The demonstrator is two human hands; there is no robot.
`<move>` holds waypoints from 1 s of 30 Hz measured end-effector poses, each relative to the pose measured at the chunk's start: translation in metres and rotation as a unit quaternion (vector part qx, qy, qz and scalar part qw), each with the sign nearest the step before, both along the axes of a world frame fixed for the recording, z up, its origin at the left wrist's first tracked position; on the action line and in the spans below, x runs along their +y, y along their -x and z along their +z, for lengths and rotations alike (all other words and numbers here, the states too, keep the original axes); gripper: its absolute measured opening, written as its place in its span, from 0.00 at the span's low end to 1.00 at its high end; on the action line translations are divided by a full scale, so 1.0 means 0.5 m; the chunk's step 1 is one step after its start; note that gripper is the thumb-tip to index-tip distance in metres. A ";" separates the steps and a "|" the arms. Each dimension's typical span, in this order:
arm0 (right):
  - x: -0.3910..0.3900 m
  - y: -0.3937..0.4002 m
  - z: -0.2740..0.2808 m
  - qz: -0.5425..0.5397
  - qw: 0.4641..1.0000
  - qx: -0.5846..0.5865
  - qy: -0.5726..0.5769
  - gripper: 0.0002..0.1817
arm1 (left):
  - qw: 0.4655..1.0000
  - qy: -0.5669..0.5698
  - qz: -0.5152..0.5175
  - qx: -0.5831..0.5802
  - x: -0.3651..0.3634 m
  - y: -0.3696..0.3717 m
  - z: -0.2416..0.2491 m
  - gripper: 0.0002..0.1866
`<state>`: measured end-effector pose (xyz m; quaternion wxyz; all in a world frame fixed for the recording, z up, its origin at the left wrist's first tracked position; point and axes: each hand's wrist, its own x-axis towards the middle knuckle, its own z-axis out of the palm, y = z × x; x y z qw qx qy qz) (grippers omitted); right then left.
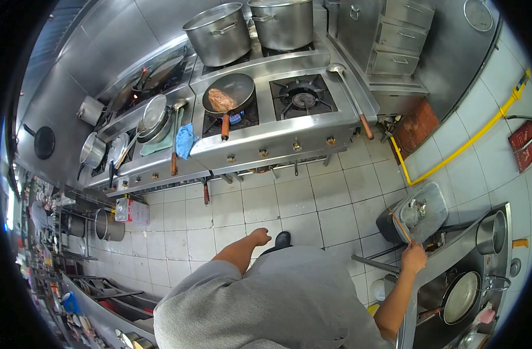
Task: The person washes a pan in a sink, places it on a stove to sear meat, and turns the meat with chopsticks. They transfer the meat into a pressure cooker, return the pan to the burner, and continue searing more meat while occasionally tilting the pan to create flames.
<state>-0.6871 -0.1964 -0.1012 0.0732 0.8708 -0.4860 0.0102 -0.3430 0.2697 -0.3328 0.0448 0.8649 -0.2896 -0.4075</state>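
Observation:
My right hand [414, 259] is closed around a thin, wood-coloured stick-like utensil [401, 225]. Its far end reaches over a grey bin [388, 224] with a clear liner and crumpled waste inside. The metal sink counter's edge lies right beside this hand. My left hand [259, 237] hangs over the tiled floor in front of my body, fingers curled in and nothing showing in them. Beyond it, on the stove, a frying pan [243, 87] with a wooden handle holds a piece of browned meat [221, 100] over a blue flame.
Two large stockpots [219, 43] stand at the back of the stove. A ladle [352, 96] lies across its right end, handle jutting past the front edge. A blue cloth [185, 141] hangs over the front. Another pan [461, 298] sits in the sink at right. A yellow pipe [463, 148] runs along the wall.

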 end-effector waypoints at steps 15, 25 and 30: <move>0.002 -0.032 -0.010 -0.004 0.996 0.077 -0.043 0.11 | 0.587 0.303 0.730 0.174 0.047 -0.323 -0.075 0.16; 0.246 -0.463 0.040 0.072 0.980 0.072 -0.168 0.13 | 0.152 0.421 0.817 0.364 0.023 -0.692 0.002 0.27; 0.314 -0.730 0.121 0.179 0.970 0.020 -0.164 0.13 | 0.190 0.524 0.703 0.442 0.052 -0.730 -0.192 0.30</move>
